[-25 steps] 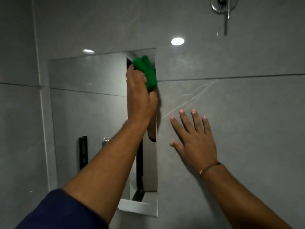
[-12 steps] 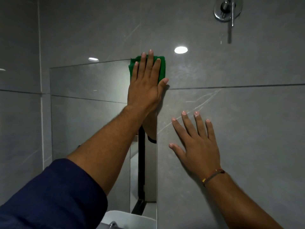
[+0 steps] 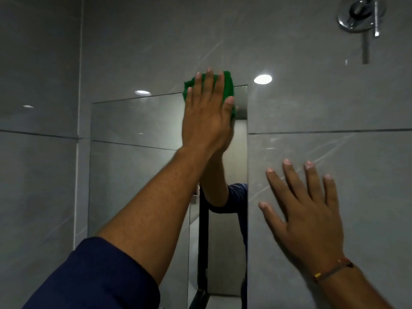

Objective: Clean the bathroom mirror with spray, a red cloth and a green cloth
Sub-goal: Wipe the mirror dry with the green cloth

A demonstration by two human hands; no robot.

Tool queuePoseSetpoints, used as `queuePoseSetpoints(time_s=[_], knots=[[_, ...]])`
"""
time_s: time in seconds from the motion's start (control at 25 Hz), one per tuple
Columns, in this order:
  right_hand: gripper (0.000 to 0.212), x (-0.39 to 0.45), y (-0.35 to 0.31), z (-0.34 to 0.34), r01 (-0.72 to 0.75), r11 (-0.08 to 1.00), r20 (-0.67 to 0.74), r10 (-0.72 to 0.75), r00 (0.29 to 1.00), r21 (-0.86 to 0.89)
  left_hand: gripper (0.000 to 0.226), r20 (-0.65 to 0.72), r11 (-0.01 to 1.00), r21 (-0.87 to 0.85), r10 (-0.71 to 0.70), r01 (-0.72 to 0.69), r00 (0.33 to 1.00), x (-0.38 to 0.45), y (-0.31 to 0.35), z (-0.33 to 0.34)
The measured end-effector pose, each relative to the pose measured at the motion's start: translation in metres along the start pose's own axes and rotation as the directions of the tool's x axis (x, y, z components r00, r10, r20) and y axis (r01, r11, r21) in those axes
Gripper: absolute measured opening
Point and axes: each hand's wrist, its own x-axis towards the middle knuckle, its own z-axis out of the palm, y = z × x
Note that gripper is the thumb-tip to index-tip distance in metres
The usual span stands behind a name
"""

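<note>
We press the green cloth [image 3: 227, 84] flat under our open left hand [image 3: 206, 121] at the mirror [image 3: 133, 134] top edge, right hand [image 3: 310, 221] splayed, empty, bracing on the tile [image 3: 334, 103].

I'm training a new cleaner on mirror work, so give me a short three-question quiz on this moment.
1. True or false: the left hand presses a red cloth on the mirror.
2. Where on the mirror is the green cloth? A) bottom left corner B) top edge, near the right corner C) centre
3. What does the right hand rest on?

Key:
1. False; the cloth is green.
2. B
3. The grey tiled wall to the right of the mirror, palm flat, fingers spread, holding nothing.
</note>
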Motion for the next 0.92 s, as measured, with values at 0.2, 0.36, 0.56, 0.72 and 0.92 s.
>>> queuePoseSetpoints(time_s=[0.2,0.36,0.56,0.72,0.92], knots=[[0.078,-0.004,0.0,0.018,0.009,0.999,-0.084,-0.013,0.996,-0.042,0.061,-0.016,0.983,0.076,-0.168,0.169,0.986,-0.008,-0.151,-0.026],[0.083,-0.009,0.013,0.04,0.005,0.995,0.008,-0.005,1.0,-0.099,0.063,-0.049,0.941,0.138,-0.306,0.31,0.951,-0.013,-0.247,-0.044],[0.09,-0.014,0.017,0.046,-0.03,0.997,0.05,0.033,0.998,-0.066,0.064,-0.046,0.874,-0.049,-0.485,0.483,0.873,-0.021,-0.296,-0.052],[0.088,-0.011,0.011,0.034,0.055,0.994,0.018,-0.054,0.998,-0.09,0.066,-0.068,0.807,-0.163,-0.582,0.567,0.81,-0.083,-0.286,-0.036],[0.086,-0.009,0.002,0.024,0.107,0.99,-0.026,-0.11,0.994,-0.093,0.067,-0.026,0.733,-0.128,-0.676,0.669,0.736,-0.2,-0.267,-0.023]])
